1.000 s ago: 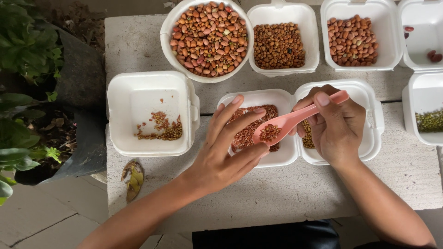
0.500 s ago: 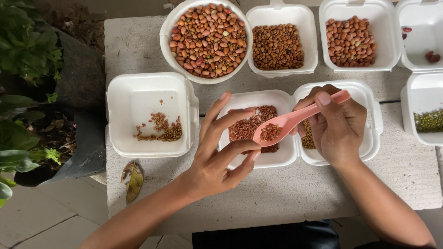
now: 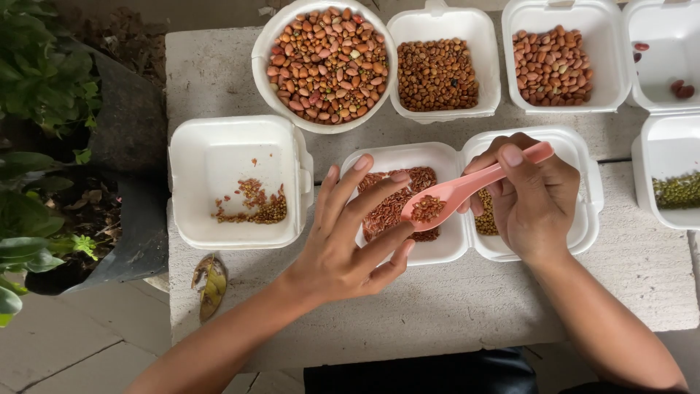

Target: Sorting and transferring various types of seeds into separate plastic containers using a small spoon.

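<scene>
My right hand [image 3: 536, 201] grips a pink plastic spoon [image 3: 467, 188] by its handle; the bowl of the spoon carries small brown grains and hovers over a white foam tray [image 3: 379, 157] of reddish-brown grains. My left hand [image 3: 350, 241] holds nothing, fingers spread, fingertips resting at that tray's left and front edge just below the spoon. A joined foam tray [image 3: 583, 182] lies under my right hand with a few tan grains showing.
A round white bowl [image 3: 264, 51] of mixed beans, a tray of small brown beans [image 3: 436, 73] and a tray of larger beans [image 3: 554, 66] stand at the back. A foam tray [image 3: 233, 146] with few grains sits left. Green seeds [image 3: 674, 190] lie far right. Potted plants [image 3: 36, 109] border the concrete slab.
My left hand has slid back a little toward me, its fingers spreading along the tray's edge. The spoon and my right hand have stayed nearly still.
</scene>
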